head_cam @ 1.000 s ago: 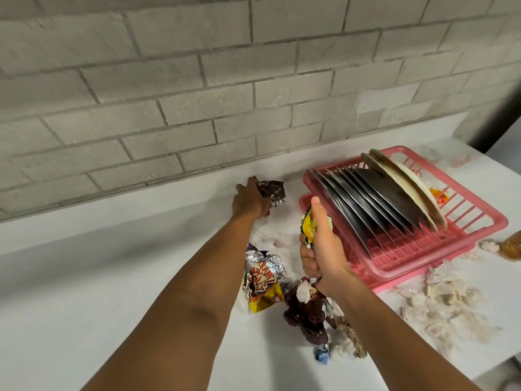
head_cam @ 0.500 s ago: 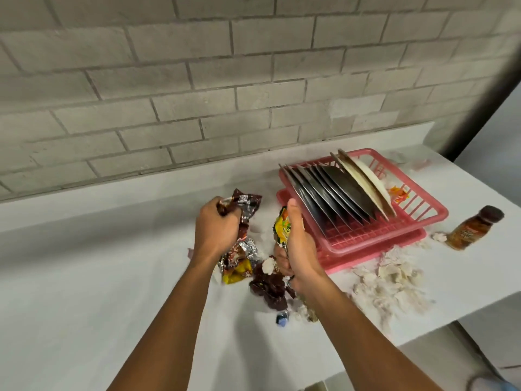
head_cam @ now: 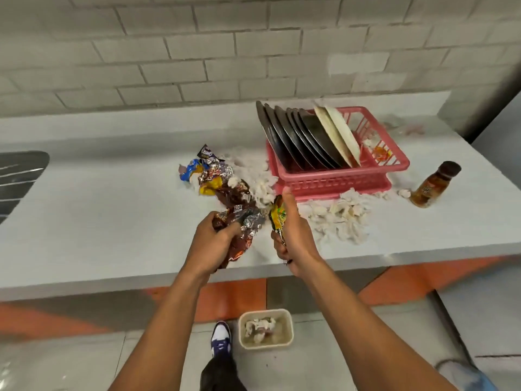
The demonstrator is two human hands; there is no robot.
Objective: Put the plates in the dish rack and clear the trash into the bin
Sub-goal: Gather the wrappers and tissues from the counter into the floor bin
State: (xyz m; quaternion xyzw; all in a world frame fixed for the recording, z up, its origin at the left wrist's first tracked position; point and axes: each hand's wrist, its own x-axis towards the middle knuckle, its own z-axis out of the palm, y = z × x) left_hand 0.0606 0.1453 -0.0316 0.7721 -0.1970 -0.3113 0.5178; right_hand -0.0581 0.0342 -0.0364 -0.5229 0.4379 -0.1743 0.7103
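Note:
My left hand grips a crumpled brown and silver wrapper above the counter's front edge. Close beside it, my right hand holds a yellow wrapper, thumb up. More wrappers lie in a heap on the white counter, with torn white tissue scraps around them. A pink dish rack at the back right holds several dark plates and two pale ones, standing on edge. On the floor below my hands sits a small beige bin with some white trash in it.
A brown spice bottle stands tilted right of the rack. A grey brick wall runs behind the counter. A dark metal surface shows at the far left. My shoe is on the floor beside the bin.
Both hands pulled back from the rear of the counter to its front edge, each carrying its wrapper. The view tipped down, so the floor and bin now show.

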